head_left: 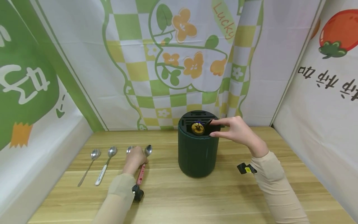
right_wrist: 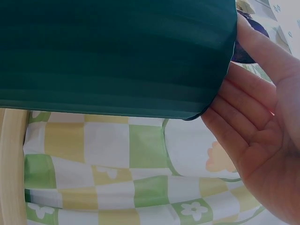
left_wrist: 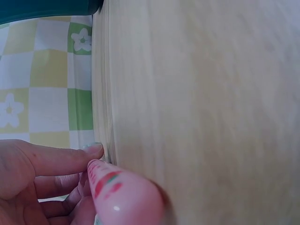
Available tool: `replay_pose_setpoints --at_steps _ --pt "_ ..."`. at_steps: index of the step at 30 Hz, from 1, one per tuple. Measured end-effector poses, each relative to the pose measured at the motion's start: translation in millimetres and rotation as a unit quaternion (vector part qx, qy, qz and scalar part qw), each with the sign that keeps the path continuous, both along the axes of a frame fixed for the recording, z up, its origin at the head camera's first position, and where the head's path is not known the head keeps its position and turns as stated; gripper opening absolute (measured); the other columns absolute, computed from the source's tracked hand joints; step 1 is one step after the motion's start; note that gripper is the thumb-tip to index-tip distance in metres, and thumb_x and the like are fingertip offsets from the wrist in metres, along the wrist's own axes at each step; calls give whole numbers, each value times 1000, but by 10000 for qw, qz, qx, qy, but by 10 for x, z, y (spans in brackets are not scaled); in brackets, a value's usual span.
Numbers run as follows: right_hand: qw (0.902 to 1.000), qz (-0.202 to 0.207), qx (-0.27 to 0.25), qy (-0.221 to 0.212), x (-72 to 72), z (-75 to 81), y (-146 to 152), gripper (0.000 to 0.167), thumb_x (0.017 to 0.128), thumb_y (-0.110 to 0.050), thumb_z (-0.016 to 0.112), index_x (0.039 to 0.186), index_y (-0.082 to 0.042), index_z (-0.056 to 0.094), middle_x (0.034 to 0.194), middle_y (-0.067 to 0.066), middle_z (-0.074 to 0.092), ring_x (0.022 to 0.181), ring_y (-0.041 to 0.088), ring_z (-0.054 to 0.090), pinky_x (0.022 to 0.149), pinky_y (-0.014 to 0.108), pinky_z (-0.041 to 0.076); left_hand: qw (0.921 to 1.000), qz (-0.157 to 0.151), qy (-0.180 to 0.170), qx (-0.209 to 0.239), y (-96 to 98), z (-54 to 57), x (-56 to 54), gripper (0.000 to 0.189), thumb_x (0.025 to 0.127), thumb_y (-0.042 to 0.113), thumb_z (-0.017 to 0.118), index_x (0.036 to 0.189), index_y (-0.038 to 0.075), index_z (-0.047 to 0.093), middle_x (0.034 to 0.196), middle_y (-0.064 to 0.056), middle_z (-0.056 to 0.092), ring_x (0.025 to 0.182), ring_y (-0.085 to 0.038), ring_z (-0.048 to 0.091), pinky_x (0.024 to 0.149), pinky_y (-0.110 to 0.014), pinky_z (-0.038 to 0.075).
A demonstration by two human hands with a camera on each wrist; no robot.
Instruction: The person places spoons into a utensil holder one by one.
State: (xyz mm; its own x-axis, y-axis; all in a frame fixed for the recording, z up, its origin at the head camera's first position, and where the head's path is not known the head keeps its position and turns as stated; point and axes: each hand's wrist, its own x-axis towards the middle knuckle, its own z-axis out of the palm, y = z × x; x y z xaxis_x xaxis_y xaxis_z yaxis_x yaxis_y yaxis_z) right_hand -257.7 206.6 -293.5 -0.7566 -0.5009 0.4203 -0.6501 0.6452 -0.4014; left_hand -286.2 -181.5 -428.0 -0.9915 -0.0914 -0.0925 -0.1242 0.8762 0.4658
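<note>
My left hand (head_left: 135, 159) pinches a spoon with a pink handle (left_wrist: 129, 197) between thumb and fingers; its metal bowl (head_left: 148, 150) shows beyond the hand. Partly behind that hand lies another spoon (head_left: 130, 149). At the top of a dark green utensil holder (head_left: 198, 155), my right hand (head_left: 237, 130) has thumb and fingers spread at the rim. A round gold spoon bowl (head_left: 198, 128) shows in the holder's opening beside a black pointed piece (head_left: 208, 124) near the fingertips. In the right wrist view, a dark blue rounded piece (right_wrist: 253, 40) shows behind the thumb.
Two more spoons lie at the left of the wooden table (head_left: 173, 199), one all metal (head_left: 95, 154) and one with a white handle (head_left: 101, 175). A printed curtain (head_left: 179, 77) hangs behind the holder. White cloth walls stand at both sides.
</note>
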Motion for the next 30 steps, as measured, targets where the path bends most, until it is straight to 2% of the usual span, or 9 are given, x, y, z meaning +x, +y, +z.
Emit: replay_pose_setpoints --at_steps 5,10,13,16,17,20,24,30 --pt "10000 33 -2 43 2 -4 0 41 81 -37 74 115 -15 70 116 6 69 44 2 37 71 31 45 9997 -67 82 -232 14 8 2 17 70 13 79 70 2 67 63 -7 60 54 -16 52 45 -23 39" --pt "10000 46 20 58 -1 -6 0 42 81 -38 74 115 -15 70 116 6 69 43 2 37 71 31 45 9996 -30 60 -258 27 10 -11 17 70 13 79 72 1 68 62 -7 60 53 -16 52 44 -24 39" --pt "10000 57 12 52 0 -9 1 42 81 -37 74 115 -15 70 116 6 69 49 4 46 72 33 47 9997 -4 36 -260 39 27 -2 17 70 13 79 68 3 67 61 -6 60 52 -15 52 45 -24 39" --pt "10000 43 -22 48 4 -7 1 41 80 -36 74 115 -15 70 115 5 69 67 6 61 81 38 52 9994 -6 52 -351 56 54 10 22 71 14 79 59 6 63 57 -4 58 52 -15 50 46 -24 37" --pt "10000 46 -38 48 2 -7 3 41 80 -36 75 114 -15 70 115 5 69 72 8 63 83 41 53 9993 -7 61 -380 62 63 13 25 71 14 80 56 8 60 56 -3 57 52 -15 50 47 -24 37" --pt "10000 19 -39 16 5 -3 7 40 81 -37 74 115 -15 70 115 4 69 74 8 63 85 42 52 9991 -30 93 -423 63 59 -1 31 71 15 80 52 10 56 55 -2 56 53 -15 49 48 -25 36" --pt "10000 9 -3 -49 2 -2 9 41 81 -38 73 116 -15 70 116 4 69 59 6 53 81 37 51 9990 -58 236 -365 55 35 -16 32 71 17 82 53 10 55 56 -2 57 52 -16 50 49 -27 35" --pt "10000 10 -2 -89 -5 -5 10 41 81 -39 73 116 -16 69 116 3 69 53 4 48 78 34 49 9990 -9 365 -275 66 64 -2 35 69 16 81 50 13 52 51 1 55 52 -16 50 54 -29 35"
